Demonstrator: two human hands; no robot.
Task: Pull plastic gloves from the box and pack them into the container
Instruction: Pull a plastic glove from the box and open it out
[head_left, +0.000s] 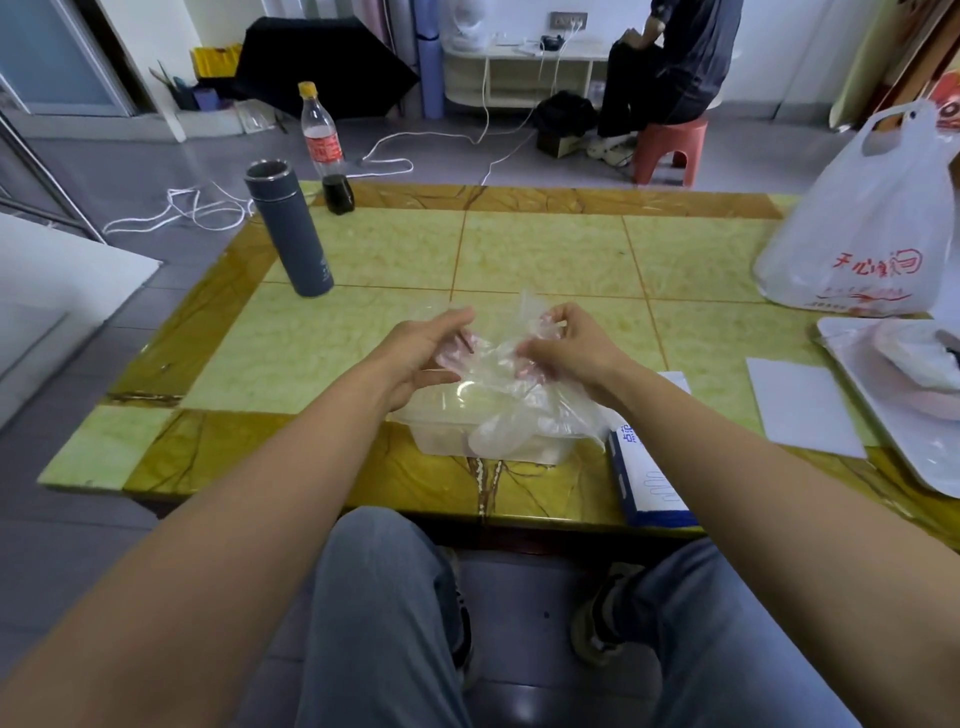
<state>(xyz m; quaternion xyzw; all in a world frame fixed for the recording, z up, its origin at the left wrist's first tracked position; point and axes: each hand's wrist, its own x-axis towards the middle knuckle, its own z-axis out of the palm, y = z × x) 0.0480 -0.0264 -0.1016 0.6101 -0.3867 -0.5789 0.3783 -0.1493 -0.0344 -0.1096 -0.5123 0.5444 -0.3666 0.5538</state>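
Note:
A clear plastic container (447, 441) sits on the table near its front edge. Thin clear plastic gloves (498, 374) bunch above it and spill over its right side. My left hand (421, 353) holds the left part of the bunch with fingers stretched forward under the film. My right hand (566, 348) pinches the right part with curled fingers. The blue and white glove box (644, 483) lies to the right of the container, partly under my right forearm.
A grey flask (291, 228) and a cola bottle (327, 150) stand at the far left of the yellow tiled table (545, 249). A white plastic bag (862, 228), a white sheet (800, 405) and a tray (893, 415) lie at the right. A person sits on a stool beyond.

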